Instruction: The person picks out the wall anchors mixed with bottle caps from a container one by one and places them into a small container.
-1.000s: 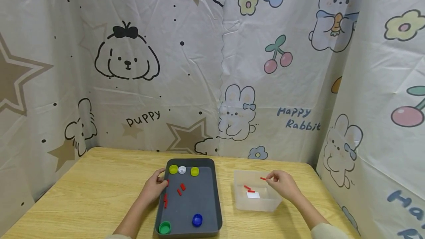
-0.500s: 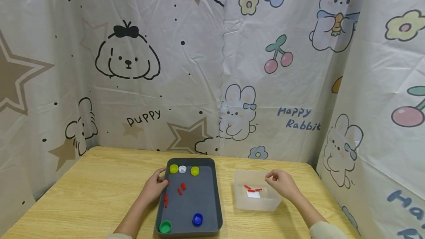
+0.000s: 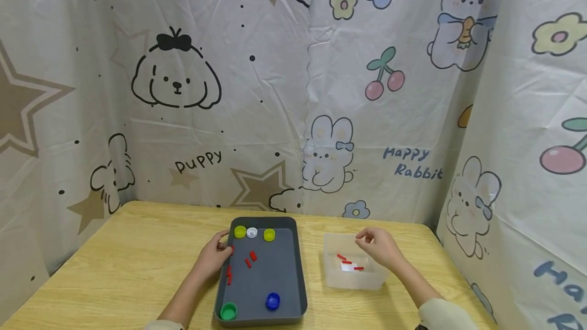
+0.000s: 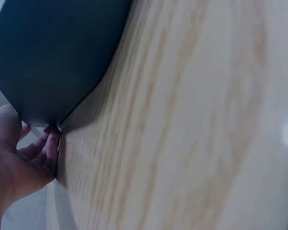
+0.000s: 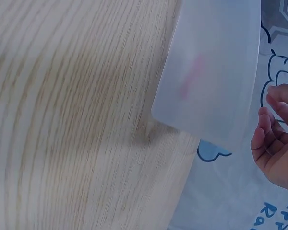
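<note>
My left hand (image 3: 214,257) grips the left rim of a dark grey tray (image 3: 279,279); the left wrist view shows fingers at the tray's outer wall. Inside the tray lie several small red sticks (image 3: 254,256), two yellow caps (image 3: 269,235), a white cap (image 3: 251,232), a green cap (image 3: 228,311) and a blue cap (image 3: 272,301). My right hand (image 3: 379,246) hovers over a translucent plastic box (image 3: 353,283), fingers loosely bent and holding nothing. On the box's floor rest three red sticks (image 3: 358,268) and a white rectangle (image 3: 348,267).
The wooden table (image 3: 137,258) carries the tray and the box, with a strip of tabletop between them. A printed curtain (image 3: 257,116) hangs behind the table and along both sides.
My right hand let a red stick drop into the box, then shifted slightly left over it. That stick came to lie lower in the box. My left hand has stayed on the tray.
</note>
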`<state>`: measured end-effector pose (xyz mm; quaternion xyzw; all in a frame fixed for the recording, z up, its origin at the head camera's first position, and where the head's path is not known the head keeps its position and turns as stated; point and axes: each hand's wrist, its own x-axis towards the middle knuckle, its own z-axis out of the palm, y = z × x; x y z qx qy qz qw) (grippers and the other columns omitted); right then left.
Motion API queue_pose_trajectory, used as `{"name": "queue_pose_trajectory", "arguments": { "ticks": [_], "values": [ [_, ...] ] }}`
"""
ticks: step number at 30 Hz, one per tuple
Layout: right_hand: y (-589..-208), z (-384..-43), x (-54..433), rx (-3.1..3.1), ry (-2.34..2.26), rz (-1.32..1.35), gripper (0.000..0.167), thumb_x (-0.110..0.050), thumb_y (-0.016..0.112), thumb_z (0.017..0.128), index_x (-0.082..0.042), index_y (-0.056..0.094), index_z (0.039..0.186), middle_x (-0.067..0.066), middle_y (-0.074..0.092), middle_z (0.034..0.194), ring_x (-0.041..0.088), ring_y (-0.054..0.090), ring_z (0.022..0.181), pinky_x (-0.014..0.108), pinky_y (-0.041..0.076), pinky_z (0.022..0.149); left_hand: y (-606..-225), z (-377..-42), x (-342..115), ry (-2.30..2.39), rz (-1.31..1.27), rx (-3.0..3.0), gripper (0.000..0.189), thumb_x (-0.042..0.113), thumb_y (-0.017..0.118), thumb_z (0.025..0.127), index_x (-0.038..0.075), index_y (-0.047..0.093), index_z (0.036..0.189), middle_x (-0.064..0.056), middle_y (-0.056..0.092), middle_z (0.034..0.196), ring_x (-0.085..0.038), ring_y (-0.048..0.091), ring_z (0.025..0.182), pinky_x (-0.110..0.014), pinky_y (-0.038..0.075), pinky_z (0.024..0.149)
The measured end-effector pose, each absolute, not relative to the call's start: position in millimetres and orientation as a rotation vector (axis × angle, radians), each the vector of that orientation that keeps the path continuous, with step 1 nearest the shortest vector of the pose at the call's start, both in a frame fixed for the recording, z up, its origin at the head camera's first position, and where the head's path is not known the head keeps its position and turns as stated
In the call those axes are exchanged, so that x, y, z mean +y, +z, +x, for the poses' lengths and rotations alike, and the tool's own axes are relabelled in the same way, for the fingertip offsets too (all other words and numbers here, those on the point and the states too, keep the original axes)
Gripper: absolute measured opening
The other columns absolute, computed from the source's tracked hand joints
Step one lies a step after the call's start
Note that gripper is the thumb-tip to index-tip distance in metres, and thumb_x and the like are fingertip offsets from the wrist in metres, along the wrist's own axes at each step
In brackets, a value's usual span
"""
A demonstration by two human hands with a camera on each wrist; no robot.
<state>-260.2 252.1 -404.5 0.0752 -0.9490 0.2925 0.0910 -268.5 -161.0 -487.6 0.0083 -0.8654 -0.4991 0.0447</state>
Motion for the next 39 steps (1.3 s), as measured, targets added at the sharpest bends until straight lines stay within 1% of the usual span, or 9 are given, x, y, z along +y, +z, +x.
{"name": "queue_pose_trajectory", "arguments": {
  "ticks": [7,19,26,30,39],
  "values": [
    [-407.4,-264.5,233.5,-2.807,0.881,0.272,0.004,-0.013,0.066,0.083,-0.009,0.068,0.084,0.000,0.052,0.070,0.012,0.042,0.063,0.024,0.035,0.054,-487.2,-268.2,-160.7,-1.531,0.028,-2.647,0.053,0.011,0.054,0.087,0.004,0.041,0.138,-0.019,0.061,0.106,-0.028,0.060,0.098,-0.043,0.049,0.084],
    [-410.8,-268.9,202.3,-2.818,0.950,0.356,0.005,-0.017,0.067,0.084,-0.012,0.068,0.086,-0.001,0.053,0.071,0.011,0.041,0.053,0.024,0.036,0.049,-483.0,-265.3,-159.6,-1.526,0.025,-2.647,0.053,0.012,0.054,0.087,0.003,0.041,0.137,-0.020,0.062,0.105,-0.029,0.061,0.097,-0.043,0.049,0.083],
    [-408.8,-269.7,182.0,-2.798,0.937,0.460,0.004,-0.014,0.066,0.083,-0.010,0.068,0.086,0.000,0.053,0.071,0.011,0.043,0.059,0.024,0.036,0.051,-481.8,-264.2,-158.8,-1.521,0.015,-2.652,0.052,0.012,0.054,0.087,0.002,0.041,0.137,-0.019,0.061,0.104,-0.027,0.059,0.095,-0.043,0.049,0.083],
    [-408.6,-270.6,171.8,-2.799,0.931,0.516,0.006,-0.014,0.066,0.083,-0.009,0.068,0.086,0.000,0.054,0.072,0.012,0.043,0.059,0.024,0.036,0.051,-481.3,-262.7,-158.4,-1.517,0.028,-2.654,0.052,0.011,0.054,0.087,0.002,0.042,0.137,-0.018,0.060,0.103,-0.026,0.058,0.094,-0.043,0.048,0.084],
    [-408.0,-276.0,146.3,-2.799,0.895,0.639,0.006,-0.014,0.065,0.084,-0.010,0.068,0.086,0.000,0.056,0.072,0.011,0.045,0.065,0.024,0.037,0.055,-480.5,-263.4,-158.8,-1.513,0.010,-2.652,0.052,0.011,0.054,0.088,0.001,0.041,0.137,-0.020,0.060,0.105,-0.029,0.059,0.097,-0.044,0.049,0.084]
  ]
}}
